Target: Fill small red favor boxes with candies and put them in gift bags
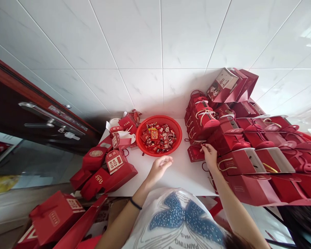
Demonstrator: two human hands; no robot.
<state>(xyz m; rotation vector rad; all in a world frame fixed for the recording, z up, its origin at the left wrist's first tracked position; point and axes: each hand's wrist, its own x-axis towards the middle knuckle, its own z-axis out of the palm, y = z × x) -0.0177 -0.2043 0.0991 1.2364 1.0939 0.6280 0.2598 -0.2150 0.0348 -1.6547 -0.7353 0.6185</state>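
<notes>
My left hand [159,166] hovers loosely curled and empty just short of the red basket [176,138] of candies [158,137]. My right hand [209,154] pinches the small red box [195,154] at the stack's [238,145] foot; I judge a tug could topple its neighbours.

Left hand [160,167] loosely curled on white table [181,173], just near of red basket [159,136] (full of wrapped candy [158,137]). Right hand [209,154] fingertips on small red box [195,153] at edge of stacked red gift boxes [248,152] on right. More loose boxes [111,166] left.
</notes>
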